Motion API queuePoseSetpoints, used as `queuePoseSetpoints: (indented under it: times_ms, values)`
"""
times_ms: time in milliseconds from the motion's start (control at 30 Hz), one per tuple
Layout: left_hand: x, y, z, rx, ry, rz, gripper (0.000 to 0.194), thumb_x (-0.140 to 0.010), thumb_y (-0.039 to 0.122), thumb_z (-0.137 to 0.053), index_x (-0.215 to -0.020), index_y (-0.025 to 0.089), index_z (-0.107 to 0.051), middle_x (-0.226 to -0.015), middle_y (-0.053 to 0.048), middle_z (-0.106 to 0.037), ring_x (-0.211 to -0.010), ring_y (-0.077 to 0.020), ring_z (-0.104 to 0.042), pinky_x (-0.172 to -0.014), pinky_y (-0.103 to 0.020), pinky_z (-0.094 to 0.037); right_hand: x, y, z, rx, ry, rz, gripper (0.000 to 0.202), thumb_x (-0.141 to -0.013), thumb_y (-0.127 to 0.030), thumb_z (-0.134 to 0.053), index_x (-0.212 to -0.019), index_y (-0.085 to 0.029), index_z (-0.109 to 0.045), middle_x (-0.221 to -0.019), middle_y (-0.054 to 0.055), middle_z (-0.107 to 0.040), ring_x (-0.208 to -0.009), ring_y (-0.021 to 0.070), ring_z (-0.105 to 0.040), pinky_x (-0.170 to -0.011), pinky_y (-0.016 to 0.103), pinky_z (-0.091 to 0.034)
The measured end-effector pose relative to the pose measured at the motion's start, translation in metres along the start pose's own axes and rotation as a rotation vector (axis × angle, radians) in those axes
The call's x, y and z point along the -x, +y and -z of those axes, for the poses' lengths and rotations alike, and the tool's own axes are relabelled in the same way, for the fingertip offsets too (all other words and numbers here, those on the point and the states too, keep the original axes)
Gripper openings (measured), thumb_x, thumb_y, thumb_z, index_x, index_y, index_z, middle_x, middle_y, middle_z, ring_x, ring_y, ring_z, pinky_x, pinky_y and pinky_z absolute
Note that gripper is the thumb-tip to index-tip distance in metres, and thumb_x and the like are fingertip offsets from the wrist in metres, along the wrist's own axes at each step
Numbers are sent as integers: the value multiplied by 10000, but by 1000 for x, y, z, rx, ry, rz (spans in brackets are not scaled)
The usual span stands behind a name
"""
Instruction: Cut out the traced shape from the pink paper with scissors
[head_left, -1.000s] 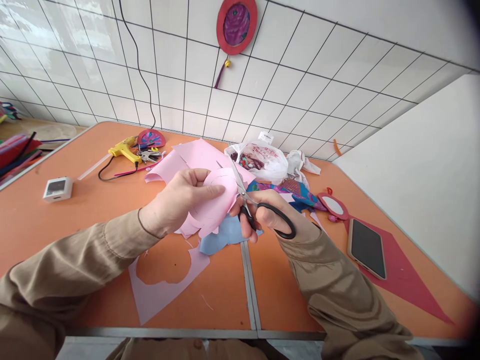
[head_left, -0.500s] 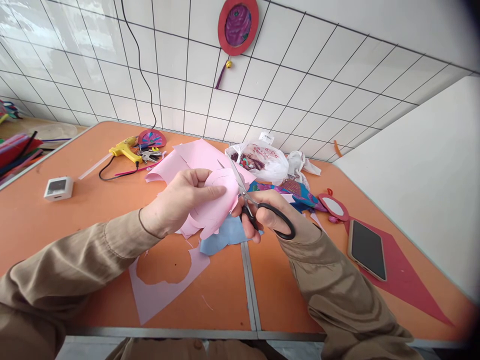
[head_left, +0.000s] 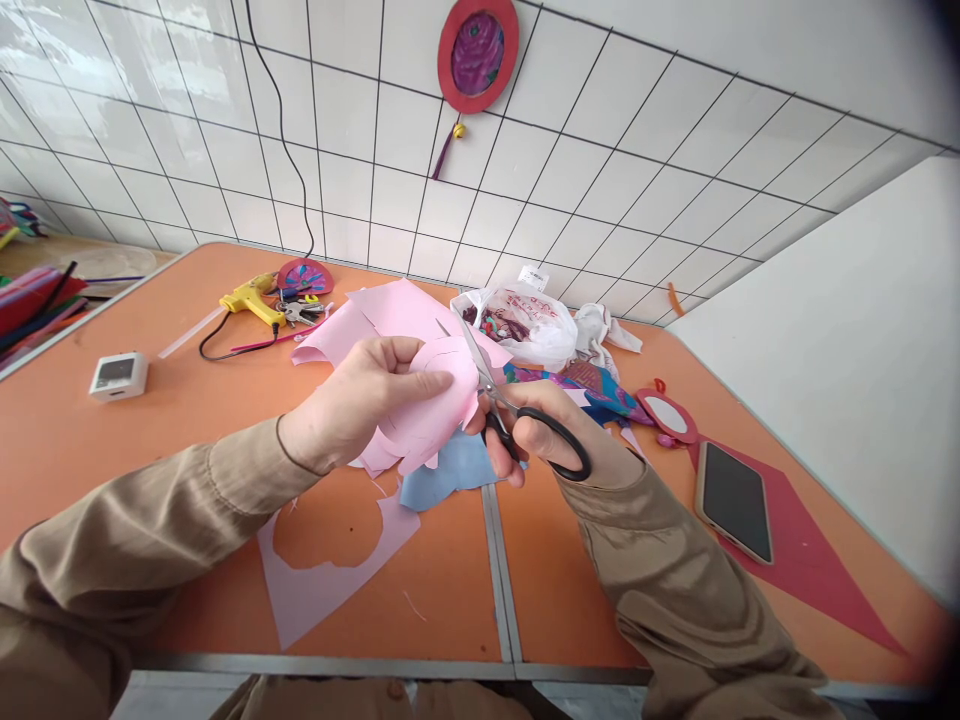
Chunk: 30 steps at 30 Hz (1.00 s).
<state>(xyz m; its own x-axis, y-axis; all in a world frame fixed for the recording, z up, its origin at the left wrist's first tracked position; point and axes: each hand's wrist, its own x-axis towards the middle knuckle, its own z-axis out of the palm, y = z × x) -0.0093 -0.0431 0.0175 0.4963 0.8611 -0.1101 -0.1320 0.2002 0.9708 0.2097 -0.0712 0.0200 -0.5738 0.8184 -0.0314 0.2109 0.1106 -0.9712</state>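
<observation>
My left hand [head_left: 365,398] pinches a rounded piece of pink felt-like sheet [head_left: 431,415], thumb on top, above the middle of the table. Curved lines are marked on the piece. Black-handled scissors [head_left: 556,436] are in my right hand [head_left: 544,420], fingers through the loops. Their blades stand apart, pointing up and left at the piece's right edge. Behind it lies a larger pink sheet [head_left: 397,308]. A light blue piece [head_left: 450,470] rests below the hands, and a pink offcut with a round hole [head_left: 330,590] lies nearer me.
A yellow glue gun [head_left: 253,298], keys [head_left: 301,310] and a small white box [head_left: 118,376] sit on the left. Behind are a white plastic bag [head_left: 551,325] and patterned cloth [head_left: 600,390]. To the right lie a red-framed mirror [head_left: 667,414] and a phone [head_left: 733,500] on red sheet [head_left: 817,570].
Hardly anything differs. Both hands keep their places, with the scissor blades still apart at the pink piece's edge; the whole view has shifted very slightly.
</observation>
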Motion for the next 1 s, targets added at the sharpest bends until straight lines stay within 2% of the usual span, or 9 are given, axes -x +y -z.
queuePoseSetpoints:
  times_ms: [367,633,1000]
  values:
    - [0,4,-1,-25,32,-15,211,-721,305,-774,-716,129,-658,-622,-52,-689,-484,-163,-627,-398,-226,-447,0,0,2,22,1,-41,635,-783,-778,-616,-920,-159,-602,-614,6,-623,-451,127,-561,-460,271,-439]
    - [-1,4,1,-71,73,-45,215,-716,282,-772,-651,136,-627,-558,3,-584,-445,-90,-514,-391,-193,-357,1,1,4,25,-3,-59,630,-780,-780,-618,-923,-167,-616,-612,8,-623,-442,129,-554,-458,278,-438]
    - [-2,6,2,-138,90,-44,187,-692,273,-785,-669,150,-646,-607,-24,-617,-496,-121,-544,-434,-232,-356,2,1,6,15,-2,-86,616,-755,-765,-662,-913,-170,-634,-593,0,-619,-437,123,-538,-465,276,-440]
